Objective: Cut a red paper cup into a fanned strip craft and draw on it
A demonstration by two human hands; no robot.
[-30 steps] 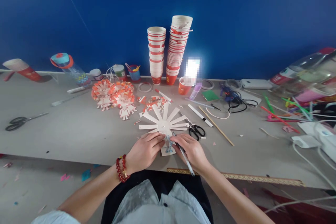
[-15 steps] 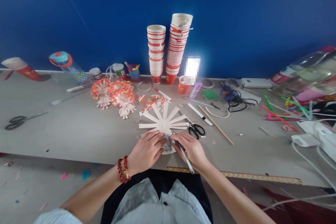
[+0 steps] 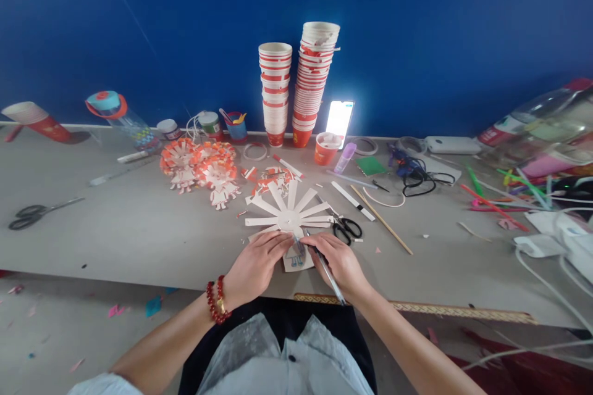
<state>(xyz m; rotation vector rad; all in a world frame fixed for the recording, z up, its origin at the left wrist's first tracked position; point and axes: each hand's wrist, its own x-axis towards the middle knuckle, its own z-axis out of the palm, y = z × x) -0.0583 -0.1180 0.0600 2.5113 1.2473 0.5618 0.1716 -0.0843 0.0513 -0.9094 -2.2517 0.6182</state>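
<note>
A paper cup cut into white strips [image 3: 290, 220] lies flattened on the table, its strips fanned out from the round base. Its near strip is wider and bears a blue line drawing [image 3: 297, 260]. My left hand [image 3: 257, 259], wearing a red bead bracelet, grips the left edge of this part, its fingers close together. In my right hand [image 3: 340, 262] is a clear-barrelled pen [image 3: 328, 274], slanting back toward me with its tip near the right edge of the drawing. Those fingers also touch the paper. Black-handled scissors [image 3: 347, 229] lie just beyond my right hand.
Orange-fringed paper figures [image 3: 204, 166] and red scraps lie beyond to the left. Two tall cup stacks [image 3: 277, 95] stand by the blue wall, beside a lit phone [image 3: 340, 117]. Toward the right are a wooden stick [image 3: 382, 220] and cables; other scissors [image 3: 34, 215] lie far left.
My left hand has shifted slightly left and its fingers have drawn in, uncovering more of the drawn part. That part has tilted a little. The pen stays in my right hand.
</note>
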